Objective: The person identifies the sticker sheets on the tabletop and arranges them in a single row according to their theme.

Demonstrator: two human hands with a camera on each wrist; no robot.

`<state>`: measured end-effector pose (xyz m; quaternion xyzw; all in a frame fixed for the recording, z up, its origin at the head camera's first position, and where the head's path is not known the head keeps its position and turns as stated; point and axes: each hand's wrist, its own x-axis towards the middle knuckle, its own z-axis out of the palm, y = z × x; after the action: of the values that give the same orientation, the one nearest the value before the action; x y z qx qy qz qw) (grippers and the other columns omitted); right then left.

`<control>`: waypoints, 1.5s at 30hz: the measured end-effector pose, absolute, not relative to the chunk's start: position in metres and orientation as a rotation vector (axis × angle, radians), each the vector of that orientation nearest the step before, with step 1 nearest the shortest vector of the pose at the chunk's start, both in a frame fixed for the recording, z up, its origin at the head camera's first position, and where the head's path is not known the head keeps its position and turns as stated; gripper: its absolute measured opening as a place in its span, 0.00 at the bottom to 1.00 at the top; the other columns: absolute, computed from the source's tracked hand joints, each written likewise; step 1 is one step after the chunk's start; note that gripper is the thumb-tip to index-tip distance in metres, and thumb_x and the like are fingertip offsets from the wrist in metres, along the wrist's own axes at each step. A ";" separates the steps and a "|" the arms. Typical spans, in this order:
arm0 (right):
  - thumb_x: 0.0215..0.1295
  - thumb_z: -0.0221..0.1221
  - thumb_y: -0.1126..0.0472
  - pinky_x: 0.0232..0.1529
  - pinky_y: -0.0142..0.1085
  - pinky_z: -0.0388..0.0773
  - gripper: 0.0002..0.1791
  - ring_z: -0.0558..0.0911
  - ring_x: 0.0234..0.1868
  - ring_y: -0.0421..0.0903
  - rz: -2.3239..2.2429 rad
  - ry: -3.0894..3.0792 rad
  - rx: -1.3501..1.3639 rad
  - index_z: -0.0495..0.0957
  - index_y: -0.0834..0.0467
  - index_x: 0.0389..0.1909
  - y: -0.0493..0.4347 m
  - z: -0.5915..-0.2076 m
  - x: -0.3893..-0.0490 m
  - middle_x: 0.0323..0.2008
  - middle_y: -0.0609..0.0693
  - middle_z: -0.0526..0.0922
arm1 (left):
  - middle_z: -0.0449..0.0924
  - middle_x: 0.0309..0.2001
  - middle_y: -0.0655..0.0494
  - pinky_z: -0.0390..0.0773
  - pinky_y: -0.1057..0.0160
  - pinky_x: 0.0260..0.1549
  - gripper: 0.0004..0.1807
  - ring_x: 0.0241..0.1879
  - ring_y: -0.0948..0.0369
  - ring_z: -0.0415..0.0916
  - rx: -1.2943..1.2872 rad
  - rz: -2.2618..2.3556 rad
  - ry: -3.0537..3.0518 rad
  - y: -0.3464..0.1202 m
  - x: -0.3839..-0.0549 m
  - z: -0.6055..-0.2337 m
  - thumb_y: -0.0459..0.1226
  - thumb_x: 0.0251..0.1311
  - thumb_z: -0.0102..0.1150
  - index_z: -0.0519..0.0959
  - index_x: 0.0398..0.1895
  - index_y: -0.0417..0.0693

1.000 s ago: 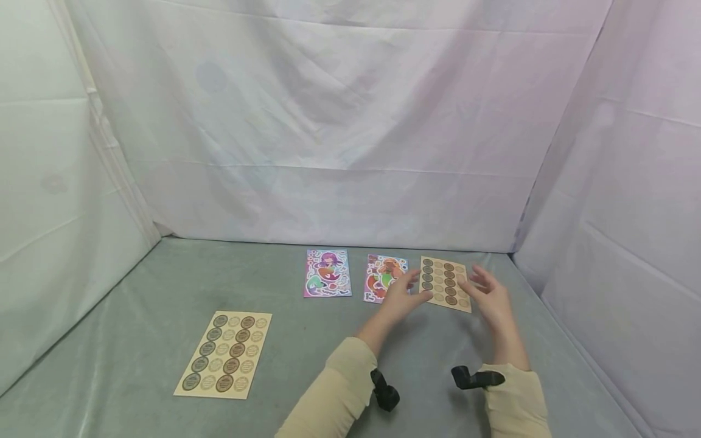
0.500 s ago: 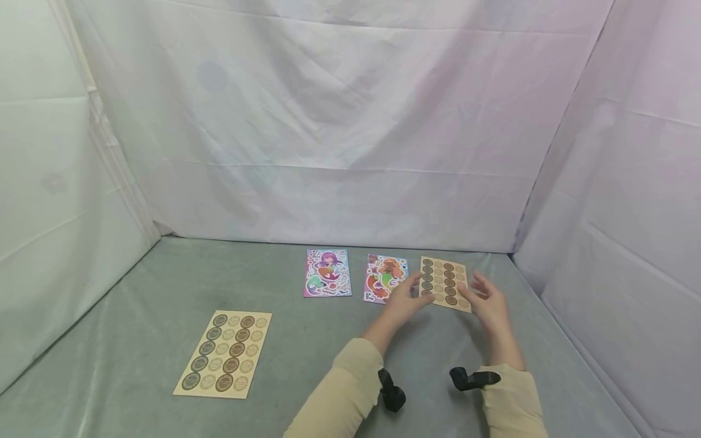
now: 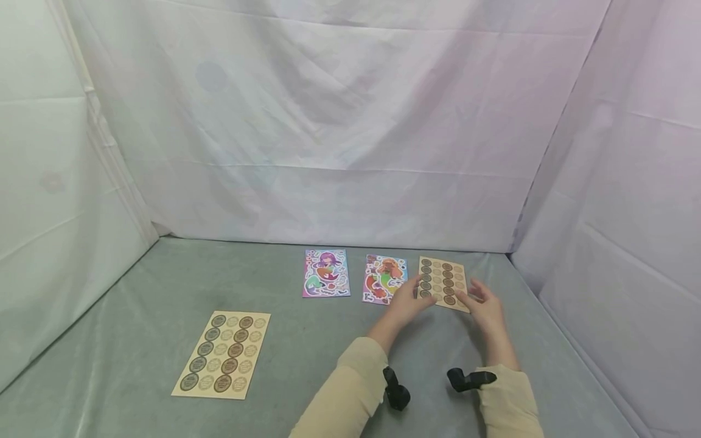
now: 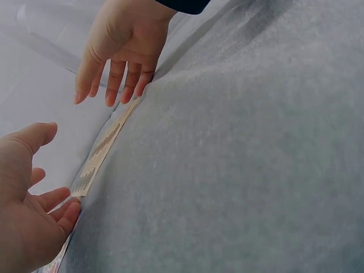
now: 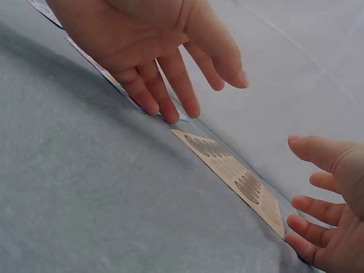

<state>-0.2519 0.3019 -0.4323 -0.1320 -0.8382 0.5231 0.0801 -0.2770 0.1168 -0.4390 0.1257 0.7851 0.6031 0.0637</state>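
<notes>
A tan sheet of round stickers (image 3: 443,280) lies flat at the far right of the table. My left hand (image 3: 404,304) is at its left edge, fingers extended, partly covering a corner of the orange-haired mermaid sticker sheet (image 3: 378,286). At the tan sheet's right edge is my right hand (image 3: 487,311), with thumb and fingers spread. Both wrist views show the sheet lying between the two hands, with fingertips close to or touching its edges or the cloth; neither hand grips it.
A purple-haired mermaid sticker sheet (image 3: 327,274) lies at the back, left of the other mermaid sheet. Another tan sheet of round stickers (image 3: 221,356) is at the front left. Grey cloth covers the table (image 3: 306,377); white curtains (image 3: 328,121) enclose the back and sides.
My left hand has shifted slightly right, and my right hand slightly down and left, closer to the sheet's edges. The sheets stay in place.
</notes>
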 end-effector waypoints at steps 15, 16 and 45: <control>0.65 0.60 0.52 0.61 0.54 0.64 0.41 0.67 0.62 0.64 1.463 -2.575 -0.475 0.54 0.66 0.71 0.305 -0.438 -0.252 0.63 0.71 0.65 | 0.69 0.63 0.46 0.65 0.52 0.61 0.39 0.62 0.51 0.66 0.273 1.761 2.386 0.121 -0.280 -0.447 0.43 0.55 0.67 0.64 0.69 0.43; 0.65 0.60 0.52 0.60 0.54 0.64 0.41 0.67 0.62 0.64 1.457 -2.577 -0.478 0.54 0.66 0.71 0.305 -0.438 -0.252 0.63 0.71 0.65 | 0.69 0.63 0.46 0.65 0.52 0.61 0.39 0.62 0.52 0.66 0.271 1.761 2.385 0.121 -0.280 -0.447 0.43 0.55 0.67 0.63 0.69 0.43; 0.65 0.59 0.54 0.61 0.55 0.63 0.40 0.66 0.62 0.66 1.475 -2.625 -0.476 0.53 0.68 0.71 0.304 -0.437 -0.254 0.62 0.74 0.64 | 0.69 0.63 0.47 0.69 0.50 0.57 0.39 0.60 0.51 0.67 0.243 1.725 2.398 0.123 -0.278 -0.445 0.44 0.54 0.66 0.65 0.69 0.46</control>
<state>-0.2544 0.3043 -0.4365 -0.1559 -0.8602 0.4834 0.0465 -0.2782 0.1230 -0.4447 0.0817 0.8059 0.5797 0.0889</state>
